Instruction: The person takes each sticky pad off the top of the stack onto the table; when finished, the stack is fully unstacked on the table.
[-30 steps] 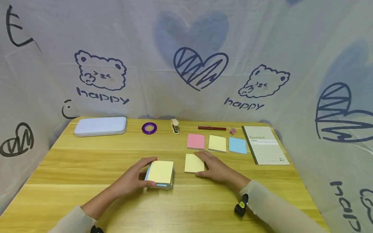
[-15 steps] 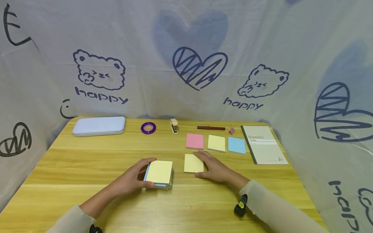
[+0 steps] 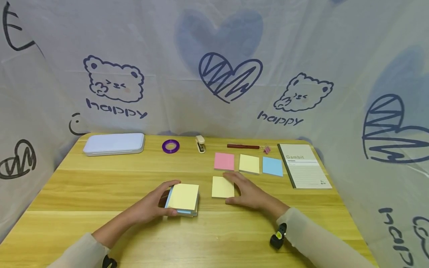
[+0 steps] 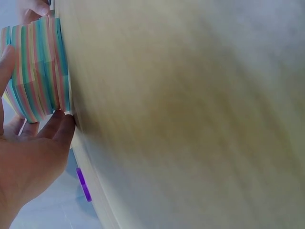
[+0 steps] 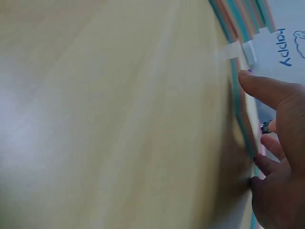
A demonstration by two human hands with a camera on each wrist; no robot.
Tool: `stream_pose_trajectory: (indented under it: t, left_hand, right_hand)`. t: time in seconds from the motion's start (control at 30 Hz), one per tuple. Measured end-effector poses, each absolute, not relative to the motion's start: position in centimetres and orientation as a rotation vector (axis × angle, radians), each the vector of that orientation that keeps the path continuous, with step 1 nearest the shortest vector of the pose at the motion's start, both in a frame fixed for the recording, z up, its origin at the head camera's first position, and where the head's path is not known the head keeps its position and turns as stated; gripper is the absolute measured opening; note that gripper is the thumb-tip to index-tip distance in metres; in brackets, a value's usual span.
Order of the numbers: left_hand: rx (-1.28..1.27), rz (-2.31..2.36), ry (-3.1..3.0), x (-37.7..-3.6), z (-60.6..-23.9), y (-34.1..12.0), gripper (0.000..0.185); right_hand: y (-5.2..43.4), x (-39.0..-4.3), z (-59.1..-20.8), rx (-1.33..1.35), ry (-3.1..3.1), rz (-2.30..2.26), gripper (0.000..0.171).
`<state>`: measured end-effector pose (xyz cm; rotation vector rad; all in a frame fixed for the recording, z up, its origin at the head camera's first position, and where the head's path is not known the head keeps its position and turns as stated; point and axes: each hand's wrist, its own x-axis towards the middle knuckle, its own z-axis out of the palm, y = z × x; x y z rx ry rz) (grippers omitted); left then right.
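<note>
Near the middle of the wooden table (image 3: 100, 193) we saw a thick stack of sticky notes (image 3: 182, 199) with a yellow sheet on top; its side showed pink, yellow and blue layers in the left wrist view. Our left hand (image 3: 151, 204) gripped the stack, fingers curled round its far-left edge and thumb at its near edge. Just right of it lay a single yellow note (image 3: 222, 187), and our right hand (image 3: 249, 193) rested on the table with loosely straightened fingers touching that note's right edge. Farther back sat pink (image 3: 224, 161), yellow (image 3: 249, 163) and blue (image 3: 272, 166) pads in a row, a notebook (image 3: 303, 165) to their right, and along the far edge a pen (image 3: 242, 146), stapler (image 3: 200, 143), purple tape roll (image 3: 170, 146) and pale case (image 3: 114, 143).
</note>
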<state>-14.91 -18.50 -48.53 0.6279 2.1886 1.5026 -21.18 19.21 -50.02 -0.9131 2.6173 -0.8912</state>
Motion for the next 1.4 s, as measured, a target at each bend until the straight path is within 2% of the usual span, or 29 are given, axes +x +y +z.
stream_pose_trajectory:
  t: [0.23, 0.7, 1.13, 1.4]
  left_hand:
    - [0.625, 1.491, 2.207, -14.7, -48.5, -18.5, 0.094]
    - [0.638, 1.506, 2.196, -14.8, -48.9, -18.5, 0.093]
    - [0.651, 1.52, 2.174, -15.0, -49.4, -18.5, 0.091]
    - [0.628, 1.514, 2.179, -14.9, -49.1, -18.6, 0.092]
  right_hand:
    - [17.9, -20.5, -48.4, -0.941, 2.613, -0.908, 0.089]
    - [11.6, -17.7, -45.6, -0.983, 2.481, -0.967, 0.094]
    - [7.6, -16.1, -45.8, -0.962, 2.537, -0.87, 0.102]
    - [7.2, -15.9, -46.5, -0.958, 2.599, -0.879, 0.096]
